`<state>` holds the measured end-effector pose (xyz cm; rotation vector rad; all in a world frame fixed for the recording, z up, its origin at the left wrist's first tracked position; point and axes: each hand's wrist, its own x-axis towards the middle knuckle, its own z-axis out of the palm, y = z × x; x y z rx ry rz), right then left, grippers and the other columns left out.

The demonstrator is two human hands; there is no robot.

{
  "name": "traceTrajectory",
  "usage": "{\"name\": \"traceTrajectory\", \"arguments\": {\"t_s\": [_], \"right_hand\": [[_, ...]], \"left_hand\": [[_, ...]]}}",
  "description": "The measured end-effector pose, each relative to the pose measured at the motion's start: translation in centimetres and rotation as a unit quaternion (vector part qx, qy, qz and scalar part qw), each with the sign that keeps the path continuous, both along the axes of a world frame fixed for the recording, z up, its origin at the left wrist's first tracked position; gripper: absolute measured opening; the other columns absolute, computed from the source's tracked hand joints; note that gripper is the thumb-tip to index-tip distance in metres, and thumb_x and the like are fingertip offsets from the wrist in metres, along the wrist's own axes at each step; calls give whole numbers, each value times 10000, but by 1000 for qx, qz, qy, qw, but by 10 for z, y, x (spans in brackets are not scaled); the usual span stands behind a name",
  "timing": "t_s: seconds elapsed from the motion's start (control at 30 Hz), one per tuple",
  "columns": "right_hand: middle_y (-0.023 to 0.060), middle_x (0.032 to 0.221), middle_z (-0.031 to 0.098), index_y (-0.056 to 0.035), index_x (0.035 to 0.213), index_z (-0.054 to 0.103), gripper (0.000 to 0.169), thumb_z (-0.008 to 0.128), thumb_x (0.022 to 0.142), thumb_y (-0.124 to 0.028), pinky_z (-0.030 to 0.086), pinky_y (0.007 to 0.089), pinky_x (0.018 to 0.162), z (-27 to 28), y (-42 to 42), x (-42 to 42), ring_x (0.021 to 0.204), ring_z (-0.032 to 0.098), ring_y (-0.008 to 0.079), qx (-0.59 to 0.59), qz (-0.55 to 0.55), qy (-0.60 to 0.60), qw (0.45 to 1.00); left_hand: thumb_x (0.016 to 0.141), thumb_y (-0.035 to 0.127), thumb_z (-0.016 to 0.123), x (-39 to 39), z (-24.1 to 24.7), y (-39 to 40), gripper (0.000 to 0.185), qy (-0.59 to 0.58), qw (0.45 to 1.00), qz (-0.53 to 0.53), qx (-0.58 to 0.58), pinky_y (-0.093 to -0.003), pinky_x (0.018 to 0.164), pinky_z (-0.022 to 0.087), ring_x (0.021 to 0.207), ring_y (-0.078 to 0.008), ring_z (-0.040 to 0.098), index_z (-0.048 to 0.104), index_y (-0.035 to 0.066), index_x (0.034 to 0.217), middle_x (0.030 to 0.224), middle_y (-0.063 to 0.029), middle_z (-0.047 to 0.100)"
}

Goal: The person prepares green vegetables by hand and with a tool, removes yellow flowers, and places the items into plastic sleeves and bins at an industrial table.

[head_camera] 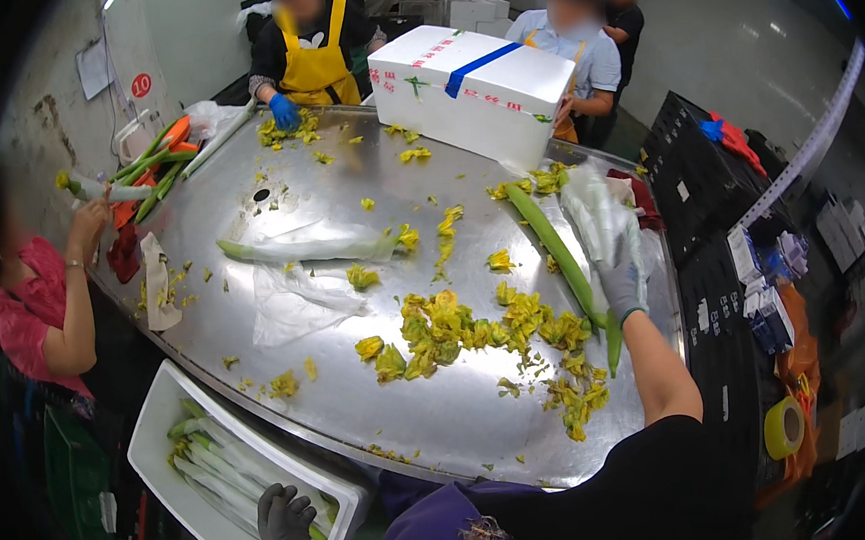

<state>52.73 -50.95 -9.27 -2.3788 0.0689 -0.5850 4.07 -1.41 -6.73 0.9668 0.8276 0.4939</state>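
Observation:
My right hand, in a grey glove, rests on a stack of clear plastic sleeves at the table's right side. Blur hides whether its fingers pinch a sleeve. Just left of it lies a long bare green luffa gourd, with a second green piece by its lower end. My left hand, also grey-gloved, is over the near end of a white foam box, fingers loosely bent and holding nothing. Inside that box are several sleeved gourds. One sleeved gourd lies mid-table, above a loose plastic sleeve.
Wilted yellow blossoms litter the steel table. Across it, one person handles a closed foam box; another's blue-gloved hand touches blossoms. At left, a person's hand holds a sleeved gourd. Black crates stand right.

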Motion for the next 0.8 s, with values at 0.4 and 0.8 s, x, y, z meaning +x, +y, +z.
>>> {"name": "traceTrajectory", "arguments": {"t_s": [0.4,0.8], "right_hand": [[196,1417,470,-125,1396,484,656,670,767,-83,402,456,1061,-5,76,79,1269,479,402,-329,51,-40,942],[172,1294,580,-127,1309,543,439,615,879,-179,467,469,970,-12,425,62,1162,571,372,-269,449,-4,852]], "left_hand": [[942,153,597,4,7,-9,300,35,999,26,3,-321,715,542,835,-205,674,562,13,1205,1061,-124,648],[928,129,602,-22,19,-18,283,99,991,90,32,-298,742,550,856,-199,674,584,-20,1168,1048,-128,650]]}}
